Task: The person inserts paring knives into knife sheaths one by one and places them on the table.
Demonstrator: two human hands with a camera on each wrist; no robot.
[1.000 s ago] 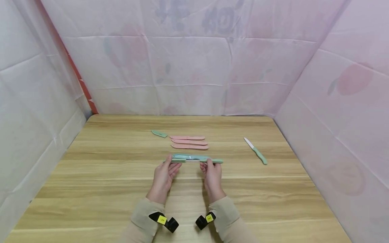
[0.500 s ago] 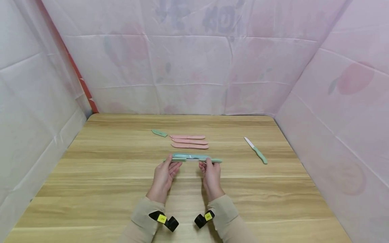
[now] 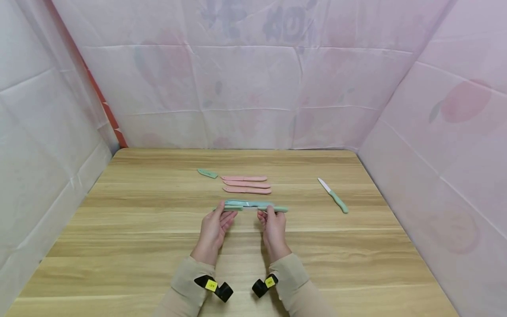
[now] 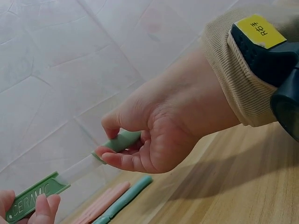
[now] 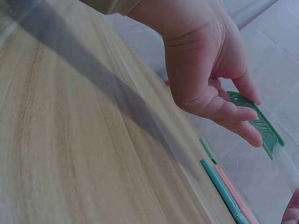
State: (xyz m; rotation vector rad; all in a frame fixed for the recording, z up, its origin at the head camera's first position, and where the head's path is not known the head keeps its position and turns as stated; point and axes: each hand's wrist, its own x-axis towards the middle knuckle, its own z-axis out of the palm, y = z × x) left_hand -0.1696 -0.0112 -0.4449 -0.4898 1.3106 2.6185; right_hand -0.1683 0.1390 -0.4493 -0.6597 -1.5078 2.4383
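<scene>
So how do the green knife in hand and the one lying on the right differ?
The held knife is gripped by the right hand; the loose knife lies on the table. The held knife's blade meets a green cover; the loose knife's is fully bare. Both have green handles and pale blades.

Creased, pale printed sheets (image 3: pixel 245 79) enclose a wood-grain table (image 3: pixel 126 255) on three sides.

Small draped booth (image 3: pixel 39 132) — fruit-printed sheet walls (image 3: pixel 245 79), wood-grain tabletop (image 3: pixel 130 259)
</scene>
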